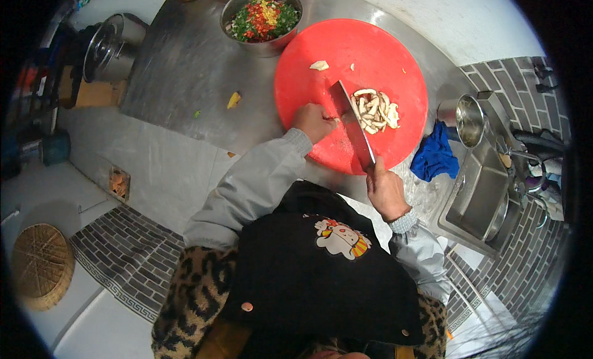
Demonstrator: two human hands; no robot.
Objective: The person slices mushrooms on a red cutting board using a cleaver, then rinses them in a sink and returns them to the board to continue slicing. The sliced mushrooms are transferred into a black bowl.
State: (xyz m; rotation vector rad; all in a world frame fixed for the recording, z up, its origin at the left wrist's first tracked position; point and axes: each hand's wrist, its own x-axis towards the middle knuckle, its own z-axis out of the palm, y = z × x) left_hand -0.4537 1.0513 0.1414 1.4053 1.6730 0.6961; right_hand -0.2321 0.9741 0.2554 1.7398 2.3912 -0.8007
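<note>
A round red cutting board [319, 95] lies on the steel table. My right hand [388, 192] grips the handle of a cleaver [353, 123], whose blade stands over the board with its tip pointing away from me. Close to the left of the blade, my left hand [316, 122] rests on the board with its fingers curled; whether a small piece is under the fingertips I cannot tell. Right of the blade sits a pile of pale sliced mushrooms [376, 110]. A larger pale piece [319, 65] and a few small bits lie farther back on the board.
A steel bowl [293, 29] of chopped greens, red and yellow bits stands behind the board. Yellow scrap [234, 100] lies on the steel table [185, 81]. To the right are a blue cloth [435, 155], a steel pot [470, 123] and a sink [479, 197].
</note>
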